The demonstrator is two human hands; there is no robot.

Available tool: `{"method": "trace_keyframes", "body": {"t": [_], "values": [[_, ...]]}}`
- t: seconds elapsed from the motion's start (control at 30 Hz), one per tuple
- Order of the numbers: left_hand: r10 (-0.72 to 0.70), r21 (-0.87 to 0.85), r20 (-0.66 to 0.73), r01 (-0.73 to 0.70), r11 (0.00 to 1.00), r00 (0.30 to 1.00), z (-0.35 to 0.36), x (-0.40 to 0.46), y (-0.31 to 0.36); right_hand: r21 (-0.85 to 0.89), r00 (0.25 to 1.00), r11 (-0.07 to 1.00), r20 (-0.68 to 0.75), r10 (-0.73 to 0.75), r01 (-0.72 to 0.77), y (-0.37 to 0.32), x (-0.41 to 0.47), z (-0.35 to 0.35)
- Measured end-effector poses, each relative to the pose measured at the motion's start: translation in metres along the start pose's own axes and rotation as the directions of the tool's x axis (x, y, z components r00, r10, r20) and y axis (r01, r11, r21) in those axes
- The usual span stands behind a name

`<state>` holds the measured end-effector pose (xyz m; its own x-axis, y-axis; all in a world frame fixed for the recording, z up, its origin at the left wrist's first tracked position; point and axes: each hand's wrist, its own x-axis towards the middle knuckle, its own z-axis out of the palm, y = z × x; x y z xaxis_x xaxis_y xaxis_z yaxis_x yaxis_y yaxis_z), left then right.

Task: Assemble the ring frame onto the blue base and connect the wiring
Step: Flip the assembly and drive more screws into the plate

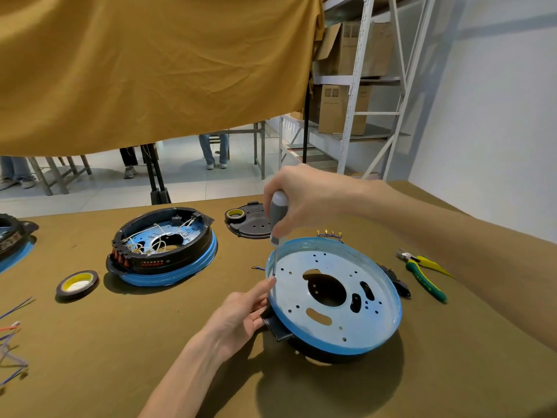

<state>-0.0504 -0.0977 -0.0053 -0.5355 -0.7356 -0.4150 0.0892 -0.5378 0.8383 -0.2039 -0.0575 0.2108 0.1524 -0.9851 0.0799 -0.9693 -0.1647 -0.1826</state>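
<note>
two hands at work on the round blue metal base plate with punched holes, which sits tilted on a black plastic part near the right front of the olive-brown cloth-covered table. right hand is wrapped around the grey-and-white handle of a slim screwdriver, held upright with the shaft running down to the plate's left inner rim. left hand steadies that same rim, forefinger stretched up beside the screwdriver tip, the other fingers curled under the edge and the black part beneath. judged step: driving or loosening a fastener at the rim; no screw head is resolvable, tip is too small to read. the ring frame is not yet on this base; a finished-looking unit, a black oval ring frame on a blue base with white wiring inside, sits further left as reference. next move likely calls for keeping the shaft vertical and the plate from rocking. room: open cloth lies in front and to the left of the plate; green-and-yellow-handled pliers lie near the right edge, a roll of dark tape with a yellow core to the left, loose coloured wires at the far left edge.
</note>
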Motion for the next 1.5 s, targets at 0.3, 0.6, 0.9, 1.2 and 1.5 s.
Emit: {"method": "trace_keyframes", "body": {"t": [0.3, 0.6, 0.9, 1.2, 1.5], "values": [[0.017, 0.001, -0.075, -0.017, 1.000, 0.997, 0.002, -0.002, -0.005, -0.091, 0.990, 0.986, -0.021, 0.136, -0.138, 0.005, 0.015, 0.005], [0.047, 0.019, -0.061, -0.046, 0.999, 0.997, 0.002, -0.003, -0.007, -0.083, 0.992, 0.989, 0.020, 0.126, -0.124, 0.004, 0.011, -0.009], [0.064, -0.022, -0.076, -0.066, 0.998, 0.995, 0.003, 0.002, -0.011, -0.146, 0.993, 0.985, 0.053, 0.103, -0.094, -0.003, 0.008, -0.010], [0.067, -0.129, -0.052, -0.073, 0.989, 0.996, 0.001, -0.001, -0.009, -0.079, 0.992, 0.989, -0.019, 0.126, -0.127, 0.002, 0.008, -0.010], [0.145, -0.051, 0.005, -0.144, 0.988, 0.989, 0.007, -0.006, -0.016, -0.005, 0.985, 0.993, 0.127, 0.114, -0.114, -0.002, 0.008, -0.018]]}}
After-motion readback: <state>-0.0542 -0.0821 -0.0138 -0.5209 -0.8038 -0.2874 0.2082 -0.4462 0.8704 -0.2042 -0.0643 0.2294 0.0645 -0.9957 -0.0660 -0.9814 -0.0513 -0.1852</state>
